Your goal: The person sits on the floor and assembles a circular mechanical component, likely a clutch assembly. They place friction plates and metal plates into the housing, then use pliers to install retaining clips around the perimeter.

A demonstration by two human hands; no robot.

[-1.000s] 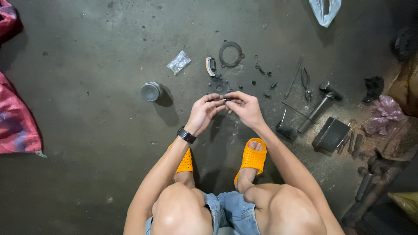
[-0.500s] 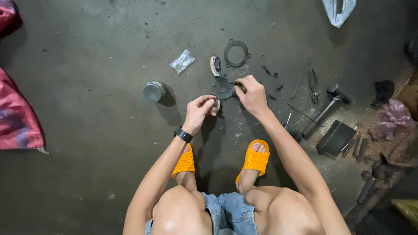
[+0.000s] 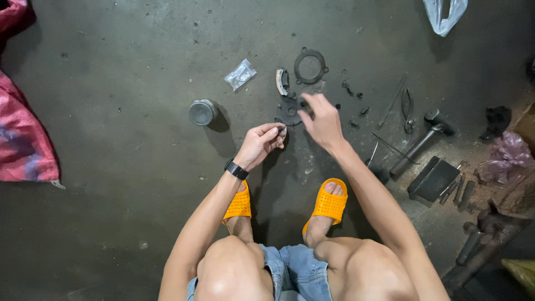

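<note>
I squat on a dark concrete floor in orange sandals. My left hand (image 3: 261, 144), with a black watch on the wrist, pinches a small dark part (image 3: 280, 129) between thumb and fingers. My right hand (image 3: 322, 120) reaches forward with fingers spread, just over a dark round metal plate (image 3: 288, 111) on the floor. Whether it touches the plate I cannot tell. Beyond lie a curved shoe-like piece (image 3: 282, 81) and a flat ring gasket (image 3: 310, 66). Small bolts (image 3: 353, 89) are scattered to the right.
A small metal tin (image 3: 201, 112) and a clear plastic bag (image 3: 240, 74) lie to the left. A hammer (image 3: 421, 139), pliers (image 3: 406, 106), thin rods and dark flat tools (image 3: 433, 178) lie at right. Pink cloth (image 3: 25, 139) is at far left.
My hands have come apart from in front of me. The right hand moved forward over the round plate; the left stayed back, still pinching the small part.
</note>
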